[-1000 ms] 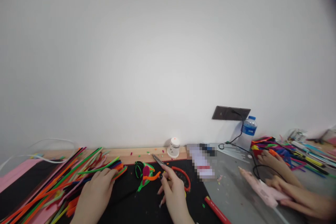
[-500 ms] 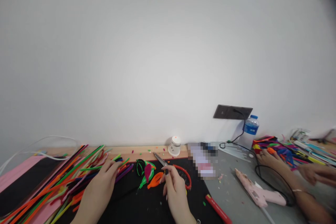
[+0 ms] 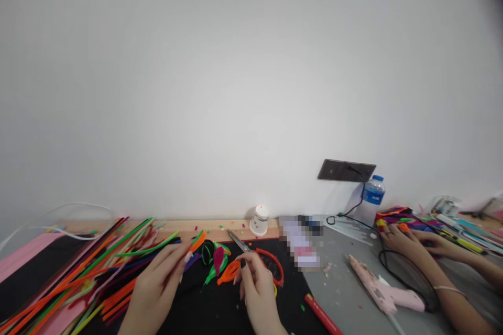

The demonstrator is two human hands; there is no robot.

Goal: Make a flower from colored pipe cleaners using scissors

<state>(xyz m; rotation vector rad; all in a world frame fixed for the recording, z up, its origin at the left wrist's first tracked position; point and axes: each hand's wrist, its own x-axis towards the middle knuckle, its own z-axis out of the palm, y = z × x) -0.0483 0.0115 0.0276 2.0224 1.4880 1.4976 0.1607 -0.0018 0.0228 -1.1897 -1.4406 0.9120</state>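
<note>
My left hand (image 3: pixel 159 285) lies on the end of a big pile of coloured pipe cleaners (image 3: pixel 78 272), its fingers pinching an orange pipe cleaner (image 3: pixel 197 242) whose tip sticks up. My right hand (image 3: pixel 255 285) rests curled on the black mat (image 3: pixel 212 314), touching a bent orange pipe cleaner piece (image 3: pixel 228 272) and the red-handled scissors (image 3: pixel 259 256). Between the hands sits a small shape of green, pink and black pipe cleaners (image 3: pixel 215 259).
A white paper cup (image 3: pixel 260 220) stands by the wall on the wooden edge. A red stick (image 3: pixel 322 316) lies at the mat's right. Another person's hands (image 3: pixel 408 243) work at the right near a pink glue gun (image 3: pixel 379 290), a water bottle (image 3: pixel 370 196) and more pipe cleaners.
My left hand has slid right and lifted an orange pipe cleaner end. My right hand shifted slightly toward the orange piece. The other person let go of the glue gun and reached to their pile.
</note>
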